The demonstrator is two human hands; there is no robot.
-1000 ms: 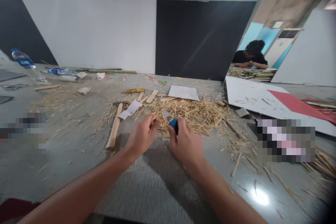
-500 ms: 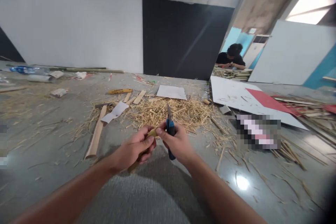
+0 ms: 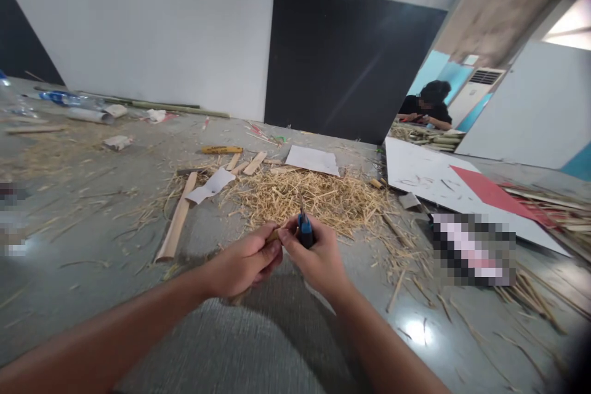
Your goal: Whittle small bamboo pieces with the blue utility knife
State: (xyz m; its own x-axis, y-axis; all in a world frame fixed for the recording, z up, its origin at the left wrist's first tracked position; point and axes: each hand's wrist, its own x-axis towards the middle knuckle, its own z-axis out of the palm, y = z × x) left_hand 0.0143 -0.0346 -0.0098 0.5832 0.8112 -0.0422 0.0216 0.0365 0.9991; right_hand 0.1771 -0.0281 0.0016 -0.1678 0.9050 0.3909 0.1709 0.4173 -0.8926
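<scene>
My left hand point(image 3: 249, 258) is closed around a short bamboo piece point(image 3: 274, 236), most of which the fingers hide. My right hand point(image 3: 316, 255) grips a blue-and-black utility knife point(image 3: 305, 231), its dark blade pointing away from me and upward. The right thumb and fingertips also meet the near end of the bamboo piece, so the two hands touch or almost touch. Just beyond them spreads a heap of pale shavings point(image 3: 318, 194). Left of the heap lies a flat bamboo strip point(image 3: 178, 218) beside a creased white paper point(image 3: 211, 186).
A white sheet point(image 3: 313, 160) and a yellow marked stick point(image 3: 222, 149) lie behind the shavings. At right are a white board point(image 3: 413, 166), a red sheet point(image 3: 480, 188) and a blurred-out item point(image 3: 473, 250). A plastic bottle point(image 3: 60, 97) lies far left. Another person point(image 3: 429, 104) sits at the back right.
The view has turned slightly left and tilted, so the background shifts right. The knife blade now points more directly away from me, and both hands stay close together around the bamboo piece.
</scene>
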